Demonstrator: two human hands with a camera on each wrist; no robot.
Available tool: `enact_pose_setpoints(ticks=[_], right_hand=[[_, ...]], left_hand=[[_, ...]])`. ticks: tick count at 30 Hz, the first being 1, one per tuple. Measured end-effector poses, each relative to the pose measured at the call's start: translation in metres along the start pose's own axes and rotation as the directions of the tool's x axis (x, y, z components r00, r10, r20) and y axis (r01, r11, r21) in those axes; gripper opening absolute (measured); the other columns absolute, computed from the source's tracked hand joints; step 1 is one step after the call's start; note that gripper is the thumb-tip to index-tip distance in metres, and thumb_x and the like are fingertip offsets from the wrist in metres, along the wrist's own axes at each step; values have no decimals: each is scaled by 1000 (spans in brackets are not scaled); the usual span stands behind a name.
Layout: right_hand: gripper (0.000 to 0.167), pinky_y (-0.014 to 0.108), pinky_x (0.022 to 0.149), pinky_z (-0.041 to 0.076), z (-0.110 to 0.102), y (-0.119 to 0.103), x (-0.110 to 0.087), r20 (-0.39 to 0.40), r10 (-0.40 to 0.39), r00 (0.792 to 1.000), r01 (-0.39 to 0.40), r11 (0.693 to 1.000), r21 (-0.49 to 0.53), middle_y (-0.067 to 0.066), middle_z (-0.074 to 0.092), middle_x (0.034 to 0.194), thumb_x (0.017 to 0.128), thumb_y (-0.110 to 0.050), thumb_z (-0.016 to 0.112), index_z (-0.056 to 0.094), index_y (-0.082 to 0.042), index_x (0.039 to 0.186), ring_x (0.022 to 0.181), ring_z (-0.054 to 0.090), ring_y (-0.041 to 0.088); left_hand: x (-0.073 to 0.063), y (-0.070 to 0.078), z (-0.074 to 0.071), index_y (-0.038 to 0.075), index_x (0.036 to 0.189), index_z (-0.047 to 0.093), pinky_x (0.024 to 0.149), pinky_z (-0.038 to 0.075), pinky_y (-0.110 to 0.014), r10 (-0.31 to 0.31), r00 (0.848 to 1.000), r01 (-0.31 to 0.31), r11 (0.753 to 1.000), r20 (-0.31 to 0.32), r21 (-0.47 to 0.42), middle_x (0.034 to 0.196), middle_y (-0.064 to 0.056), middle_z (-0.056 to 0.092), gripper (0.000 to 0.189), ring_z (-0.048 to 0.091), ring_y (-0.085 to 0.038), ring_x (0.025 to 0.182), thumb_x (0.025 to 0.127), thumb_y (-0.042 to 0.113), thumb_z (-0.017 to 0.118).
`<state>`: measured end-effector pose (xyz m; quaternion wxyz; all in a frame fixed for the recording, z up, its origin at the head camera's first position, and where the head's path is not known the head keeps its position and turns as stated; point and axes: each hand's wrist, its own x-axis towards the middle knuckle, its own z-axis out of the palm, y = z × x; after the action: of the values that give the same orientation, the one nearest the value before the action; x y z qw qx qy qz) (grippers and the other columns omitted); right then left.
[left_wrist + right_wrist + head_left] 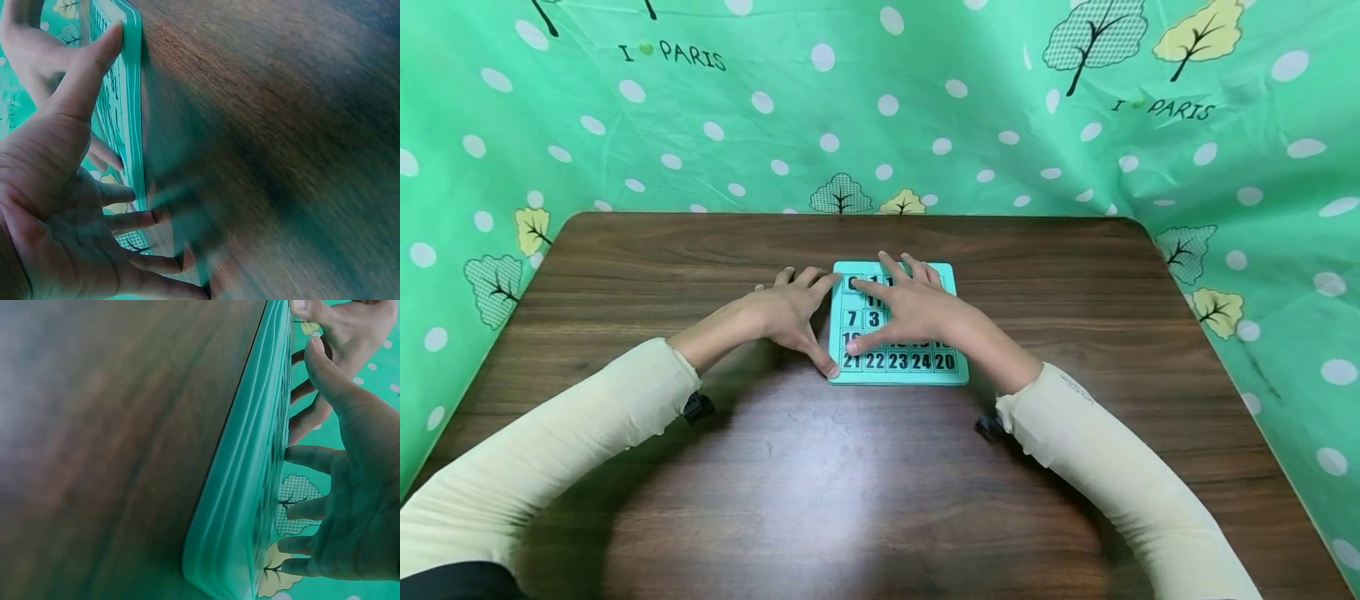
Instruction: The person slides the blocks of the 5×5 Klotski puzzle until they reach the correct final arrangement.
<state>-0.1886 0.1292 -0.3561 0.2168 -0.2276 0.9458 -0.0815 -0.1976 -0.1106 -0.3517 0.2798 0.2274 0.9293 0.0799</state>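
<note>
A turquoise number slide puzzle (874, 319), with black numerals on square tiles, lies flat on the table. My left hand (786, 312) is spread at its left side. The thumb rests at the near left corner and the index fingertip at the far left edge; in the left wrist view the puzzle's side (132, 112) runs beside that thumb. Over the tiles is my right hand (917, 308), fingers spread, its index fingertip at the top left tile and its thumb near the lower left tiles. It hides much of the middle and right of the grid.
The puzzle sits toward the far half of a dark wood-grain table (820, 483). Behind and beside the table hangs a green cloth (760, 133) with white dots and printed trees. Both forearms wear pale sleeves (587, 417), with small black devices (698, 407) under the wrists.
</note>
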Motion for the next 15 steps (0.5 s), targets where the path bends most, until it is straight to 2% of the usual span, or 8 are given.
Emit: enact_pose_setpoints(ticks=[5, 9, 15], right_hand=[[114, 76, 139, 6, 5, -5, -13, 23, -30, 999, 30, 1000, 3, 13, -4, 192, 86, -88, 76, 31, -40, 179, 177, -6, 51], [114, 75, 140, 5, 9, -7, -19, 11, -45, 999, 45, 999, 18, 12, -2, 193, 85, -88, 78, 34, -39, 178, 178, -5, 49], [111, 76, 140, 5, 5, 11, -20, -30, 3, 1000, -1, 998, 64, 12, -3, 193, 86, -87, 77, 37, -40, 178, 177, -5, 49]], left_hand=[[-1, 1, 0, 20, 184, 8, 123, 22, -94, -1, 1000, 1, 1000, -4, -8, 189, -18, 14, 158, 8, -66, 170, 68, 79, 99], [1, 1, 1, 19, 184, 7, 125, 21, -93, -14, 1000, 14, 1000, -3, -22, 189, -16, 14, 157, 6, -65, 171, 70, 73, 101], [2, 2, 1, 19, 184, 6, 126, 20, -92, -20, 1000, 20, 999, -3, -39, 189, -14, 12, 158, 4, -64, 172, 70, 69, 103]])
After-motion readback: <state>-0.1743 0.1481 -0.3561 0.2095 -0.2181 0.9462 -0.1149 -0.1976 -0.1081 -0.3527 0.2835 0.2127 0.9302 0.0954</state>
